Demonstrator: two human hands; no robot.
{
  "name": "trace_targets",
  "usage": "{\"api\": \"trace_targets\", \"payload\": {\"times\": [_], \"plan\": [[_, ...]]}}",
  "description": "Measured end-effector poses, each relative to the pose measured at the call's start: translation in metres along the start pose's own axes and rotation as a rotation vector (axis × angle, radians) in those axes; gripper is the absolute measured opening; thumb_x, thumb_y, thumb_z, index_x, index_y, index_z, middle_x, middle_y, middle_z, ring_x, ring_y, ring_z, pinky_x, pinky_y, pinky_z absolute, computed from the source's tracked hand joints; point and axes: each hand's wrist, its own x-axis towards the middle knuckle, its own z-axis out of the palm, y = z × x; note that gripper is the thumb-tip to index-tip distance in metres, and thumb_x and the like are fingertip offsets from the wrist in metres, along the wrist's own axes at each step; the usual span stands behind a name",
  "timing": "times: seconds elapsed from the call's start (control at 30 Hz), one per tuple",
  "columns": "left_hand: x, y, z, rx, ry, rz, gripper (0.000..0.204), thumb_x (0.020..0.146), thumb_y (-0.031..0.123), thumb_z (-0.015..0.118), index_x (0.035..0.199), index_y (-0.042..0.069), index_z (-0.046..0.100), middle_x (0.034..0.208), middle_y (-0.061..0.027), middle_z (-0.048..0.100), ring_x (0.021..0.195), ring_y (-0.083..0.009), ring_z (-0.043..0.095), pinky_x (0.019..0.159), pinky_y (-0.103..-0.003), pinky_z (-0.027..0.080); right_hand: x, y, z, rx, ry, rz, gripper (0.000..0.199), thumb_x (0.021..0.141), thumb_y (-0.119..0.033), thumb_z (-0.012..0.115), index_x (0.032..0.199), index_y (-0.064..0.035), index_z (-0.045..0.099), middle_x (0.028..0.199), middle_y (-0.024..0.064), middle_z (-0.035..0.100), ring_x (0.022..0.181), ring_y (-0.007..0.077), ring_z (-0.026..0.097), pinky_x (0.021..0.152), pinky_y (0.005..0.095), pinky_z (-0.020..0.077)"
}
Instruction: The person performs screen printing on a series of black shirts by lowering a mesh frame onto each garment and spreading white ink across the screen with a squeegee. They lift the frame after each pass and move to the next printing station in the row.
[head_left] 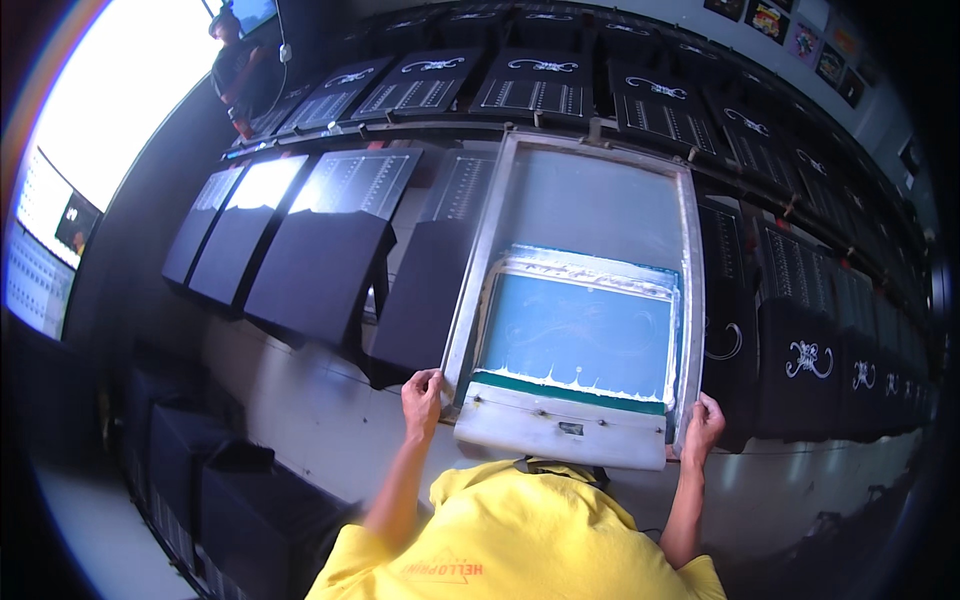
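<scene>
A screen printing frame (692, 270) with a metal rim and blue-grey mesh lies before me, over the row of boards. My left hand (422, 402) is closed on its near left corner, while my right hand (705, 425) grips the near right corner. Across the near end of the mesh rests a wide squeegee (540, 425) with a pale metal holder and a green blade; neither hand touches it. White ink (560, 265) forms a thick band at the far side of the blue print area, with a thin ragged line beside the blade. The fabric under the screen is mostly hidden.
Left of the frame, dark shirts (320, 260) are stretched over sloping boards. To the right, a printed dark shirt (808, 360) bears a white ornament. A metal rail (430, 127) runs behind, with more printed shirts beyond. A person (238, 70) stands far left near a bright window.
</scene>
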Motion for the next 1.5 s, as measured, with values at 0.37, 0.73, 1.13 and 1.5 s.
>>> {"api": "trace_targets", "payload": {"times": [0.37, 0.73, 1.13, 1.5], "plan": [[0.118, -0.027, -0.143, -0.027, -0.038, -0.018, 0.029, 0.096, 0.021, 0.064, 0.099, -0.006, 0.073, 0.073, -0.0027, 0.065, 0.064, -0.0083, 0.054, 0.057, -0.026, 0.044, -0.088, -0.054, 0.171, 0.030, 0.032, -0.021, 0.019, 0.093, 0.000, 0.061, 0.109, 0.0077, 0.070, 0.099, 0.0085, 0.071, 0.091, 0.0134, 0.065, 0.085, 0.0269, 0.0511], [0.165, -0.027, -0.153, 0.036, -0.070, -0.005, 0.033, 0.095, 0.024, 0.064, 0.102, -0.007, 0.072, 0.076, -0.0057, 0.067, 0.069, -0.0110, 0.057, 0.065, -0.028, 0.047, -0.080, -0.074, 0.200, -0.051, 0.042, -0.049, 0.020, 0.094, -0.001, 0.061, 0.109, 0.0073, 0.070, 0.096, 0.0066, 0.071, 0.088, 0.0113, 0.065, 0.082, 0.0258, 0.0508], [0.172, -0.022, -0.155, 0.040, -0.163, -0.008, 0.032, 0.097, 0.022, 0.063, 0.104, -0.008, 0.071, 0.081, -0.0050, 0.068, 0.073, -0.0103, 0.058, 0.068, -0.026, 0.047, -0.072, -0.069, 0.212, -0.056, 0.051, -0.020, 0.019, 0.093, -0.002, 0.062, 0.107, 0.0064, 0.071, 0.089, 0.0047, 0.070, 0.082, 0.0101, 0.063, 0.077, 0.0257, 0.0503], [0.172, 0.015, -0.156, 0.228, -0.283, -0.082, 0.028, 0.090, 0.022, 0.063, 0.092, -0.005, 0.072, 0.077, -0.0111, 0.069, 0.071, -0.0179, 0.064, 0.068, -0.034, 0.050, -0.080, -0.065, 0.219, -0.209, 0.137, -0.132, 0.014, 0.087, -0.003, 0.064, 0.098, 0.0018, 0.073, 0.087, 0.0153, 0.074, 0.080, 0.0213, 0.071, 0.074, 0.0335, 0.0541]]}}
